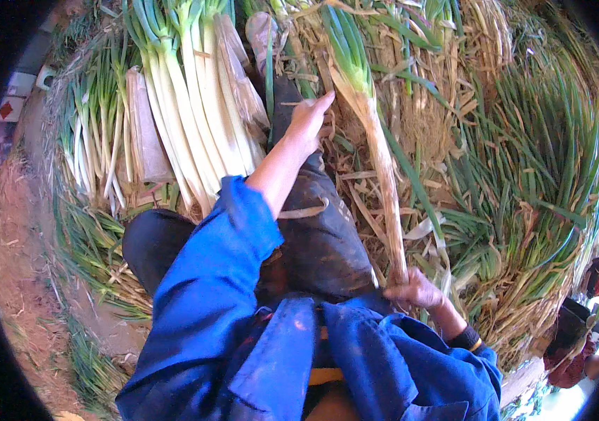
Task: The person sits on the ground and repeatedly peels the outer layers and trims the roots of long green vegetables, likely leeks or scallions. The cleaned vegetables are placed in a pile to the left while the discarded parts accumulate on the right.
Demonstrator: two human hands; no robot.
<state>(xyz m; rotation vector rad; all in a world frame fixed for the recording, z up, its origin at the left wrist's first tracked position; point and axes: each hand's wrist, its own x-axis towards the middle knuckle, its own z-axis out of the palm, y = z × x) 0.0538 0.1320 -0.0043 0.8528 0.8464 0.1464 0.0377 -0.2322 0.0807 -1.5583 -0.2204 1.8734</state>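
Observation:
My right hand (415,288) grips the root end of a long green onion (384,152). Its shaft slants up and away from me, still wrapped in dry brown outer skin, with cut green leaves at the top. To the left of that stalk is my left hand (307,123), above my dark-trousered leg (320,231). One finger points toward the stalk while the others curl under; whether they pinch anything is hidden. Peeled green onions (194,116) with clean white shafts lie in a row beyond my left forearm.
Unpeeled green onions (531,158) are heaped at right. Dry leaf scraps (362,184) litter the ground by my leg. A smaller bunch of onions (94,126) lies at left beside a pale wrapped block (147,126). Another person (573,363) is at the lower right edge.

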